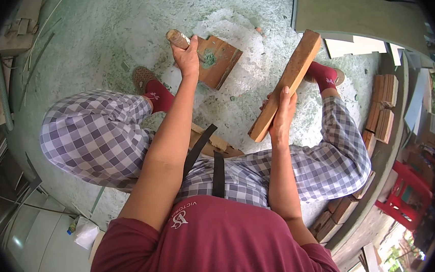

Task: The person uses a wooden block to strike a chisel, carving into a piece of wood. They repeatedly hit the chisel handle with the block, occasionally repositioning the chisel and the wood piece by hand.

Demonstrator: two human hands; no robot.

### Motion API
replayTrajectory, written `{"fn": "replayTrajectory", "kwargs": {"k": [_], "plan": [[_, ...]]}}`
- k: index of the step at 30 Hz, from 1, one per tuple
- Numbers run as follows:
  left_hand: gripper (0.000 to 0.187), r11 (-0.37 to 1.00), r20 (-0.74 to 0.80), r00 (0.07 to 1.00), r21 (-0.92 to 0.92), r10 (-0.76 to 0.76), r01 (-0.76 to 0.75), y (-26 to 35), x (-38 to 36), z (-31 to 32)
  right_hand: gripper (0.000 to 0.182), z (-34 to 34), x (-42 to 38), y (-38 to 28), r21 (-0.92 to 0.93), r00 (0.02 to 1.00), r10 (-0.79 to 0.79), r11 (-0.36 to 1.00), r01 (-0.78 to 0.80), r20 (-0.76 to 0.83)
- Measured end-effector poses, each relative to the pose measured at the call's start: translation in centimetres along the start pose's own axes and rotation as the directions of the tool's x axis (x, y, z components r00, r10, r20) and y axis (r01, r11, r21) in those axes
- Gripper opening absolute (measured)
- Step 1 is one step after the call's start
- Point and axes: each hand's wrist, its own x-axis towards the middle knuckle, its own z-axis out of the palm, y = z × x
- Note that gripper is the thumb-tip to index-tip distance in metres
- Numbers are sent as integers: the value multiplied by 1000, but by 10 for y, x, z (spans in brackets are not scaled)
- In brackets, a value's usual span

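My left hand (186, 60) is closed around a short round wooden handle (176, 37), whose thick end sticks out above the fist. A square wooden block (226, 63) lies right beside that hand, close over the floor. Green residue (209, 59) marks the block's top. My right hand (281, 114) grips a long squared wooden bar (294, 71) near its lower end, thumb along the top face. The bar slants up to the right.
I sit low with knees spread over a dusty floor (107, 37). Wooden blocks (382, 105) line the right ledge, near a red plastic chair (408, 195). Sheet panels (371, 14) stand at the upper right. A white bag (85, 232) sits at the lower left.
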Motion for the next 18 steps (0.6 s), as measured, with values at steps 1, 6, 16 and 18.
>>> {"fn": "replayTrajectory", "kwargs": {"k": [1, 6, 16, 18], "plan": [[35, 1000, 3, 1000, 13, 23, -23, -1, 0, 0, 49, -2, 3, 6, -81, 999, -51, 995, 50, -11], [36, 997, -95, 993, -25, 70, -73, -9, -10, -3, 55, 1, 1, -9, -323, 990, -139, 936, 143, 36], [48, 759, -69, 996, -652, -55, -3, -46, -5, -12, 73, 107, 18, -138, -415, 469, -116, 318, 852, 875], [53, 894, 55, 997, -447, 62, -30, -75, 0, -22, 63, 120, 33, -133, -361, 376, -119, 133, 923, 919]]}}
